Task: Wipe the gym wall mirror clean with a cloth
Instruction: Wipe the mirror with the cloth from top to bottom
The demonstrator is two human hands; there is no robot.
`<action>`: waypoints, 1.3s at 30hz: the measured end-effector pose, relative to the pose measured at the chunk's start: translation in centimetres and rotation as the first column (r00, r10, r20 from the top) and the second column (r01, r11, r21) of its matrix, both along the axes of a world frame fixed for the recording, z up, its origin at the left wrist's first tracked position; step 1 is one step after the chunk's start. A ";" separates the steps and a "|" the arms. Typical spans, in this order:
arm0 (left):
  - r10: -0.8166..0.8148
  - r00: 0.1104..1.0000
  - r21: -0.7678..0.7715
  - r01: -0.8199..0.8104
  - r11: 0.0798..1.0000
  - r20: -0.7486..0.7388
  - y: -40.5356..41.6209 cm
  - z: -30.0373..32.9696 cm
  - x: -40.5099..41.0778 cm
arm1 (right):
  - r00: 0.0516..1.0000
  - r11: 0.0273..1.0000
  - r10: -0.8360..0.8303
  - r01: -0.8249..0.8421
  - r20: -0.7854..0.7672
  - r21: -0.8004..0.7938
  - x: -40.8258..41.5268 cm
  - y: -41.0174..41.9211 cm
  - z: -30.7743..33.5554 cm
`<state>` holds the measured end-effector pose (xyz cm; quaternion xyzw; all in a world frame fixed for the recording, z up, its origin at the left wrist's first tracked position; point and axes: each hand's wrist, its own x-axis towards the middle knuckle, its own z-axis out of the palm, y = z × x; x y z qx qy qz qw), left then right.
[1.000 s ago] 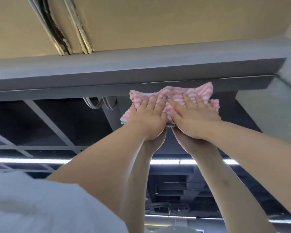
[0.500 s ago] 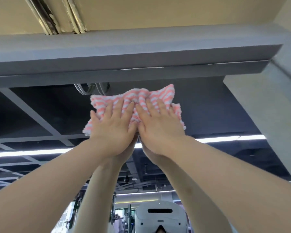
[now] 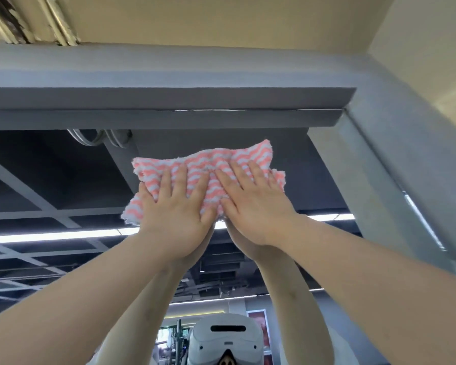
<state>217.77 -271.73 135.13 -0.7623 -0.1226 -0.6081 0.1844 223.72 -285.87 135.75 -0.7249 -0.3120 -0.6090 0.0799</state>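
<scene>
Overhead, a cream ceiling [image 3: 221, 19] meets the thick grey frame [image 3: 169, 75] that runs across the top of the mirror [image 3: 50, 180] and turns down its right side. Reflected in the glass are dark ceiling beams, a long strip light [image 3: 50, 237], my own forearms, and at the bottom the white headset [image 3: 225, 341] I am wearing.

Against the upper part of the glass, below the frame's top bar and near its right upright, lies the pink-and-white striped cloth [image 3: 208, 164]. Its long axis runs roughly left to right, tilted so the right end sits higher, and its wavy top edge faces the frame.

My left hand [image 3: 178, 214] lies flat on the cloth's lower left, fingers straight and spread, pressing rather than gripping. My right hand [image 3: 256, 206] presses the lower right the same way, fingers splayed and angled up to the left, thumb beside my left hand.

Compared with a second ago, the cloth and both hands have come down from right under the frame, and the headset now shows in the reflection.
</scene>
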 end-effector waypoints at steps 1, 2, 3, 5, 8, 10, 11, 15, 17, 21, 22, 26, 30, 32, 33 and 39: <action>-0.014 1.000 0.006 0.015 1.000 -0.008 -1.8 0.2 0.9 | 1.000 1.000 -0.008 0.008 -0.009 0.020 0.9 -1.8 0.0; -0.027 1.000 0.014 0.027 1.000 -0.012 -3.3 0.5 1.6 | 1.000 0.999 -0.012 0.013 -0.023 0.042 1.6 -3.2 0.0; -0.040 0.999 0.023 0.041 0.999 -0.018 -5.0 0.7 2.4 | 0.999 0.998 -0.015 0.018 -0.042 0.064 2.3 -4.9 0.1; -0.063 0.998 0.047 0.064 0.997 -0.031 -8.2 1.1 4.1 | 0.996 0.994 -0.016 0.025 -0.086 0.110 3.6 -8.0 0.0; -0.087 0.995 0.092 0.091 0.992 -0.049 -12.7 1.6 6.5 | 0.991 0.983 -0.048 0.069 -0.126 0.169 5.5 -12.1 -0.4; -0.098 0.993 0.112 0.105 0.988 -0.066 -15.2 1.6 7.7 | 0.987 0.973 -0.075 0.104 -0.142 0.208 6.6 -14.2 -0.9; -0.105 0.992 0.120 0.113 0.986 -0.072 -16.3 1.5 8.3 | 0.984 0.967 -0.088 0.122 -0.154 0.223 7.1 -15.1 -1.2; -0.122 0.987 0.156 0.137 0.978 -0.104 -19.3 1.0 9.6 | 0.975 0.956 -0.078 0.132 -0.208 0.261 8.3 -17.7 -2.4; -0.134 0.985 0.188 0.154 0.970 -0.112 -20.1 0.4 10.1 | 0.978 0.957 -0.042 0.098 -0.203 0.272 8.4 -18.1 -3.0; -0.177 0.972 0.271 0.214 0.939 -0.154 -19.6 -0.7 10.0 | 0.976 0.945 0.006 0.066 -0.220 0.321 8.0 -17.0 -4.5; -0.173 0.971 0.282 0.215 0.935 -0.168 -18.8 -1.0 9.6 | 0.973 0.941 0.001 0.078 -0.233 0.330 7.7 -16.4 -5.0; -0.144 0.973 0.292 0.192 0.937 -0.180 -15.1 -1.7 7.9 | 0.970 0.937 -0.012 0.095 -0.241 0.335 6.3 -12.9 -5.9; -0.119 0.982 0.252 0.154 0.955 -0.149 -10.0 -2.4 5.4 | 0.979 0.955 -0.022 0.081 -0.201 0.287 4.0 -7.9 -6.1; -0.092 0.987 0.225 0.121 0.967 -0.134 -7.0 -2.9 3.9 | 0.984 0.965 -0.028 0.072 -0.176 0.251 2.7 -5.2 -6.3; -0.080 0.989 0.211 0.104 0.972 -0.121 -5.5 -3.2 3.1 | 0.986 0.971 -0.032 0.070 -0.163 0.230 2.0 -3.8 -6.5; -0.108 0.991 0.118 0.117 0.986 -0.075 3.6 -6.7 -1.5 | 0.999 0.991 0.042 -0.043 0.011 0.129 -2.1 4.2 -9.1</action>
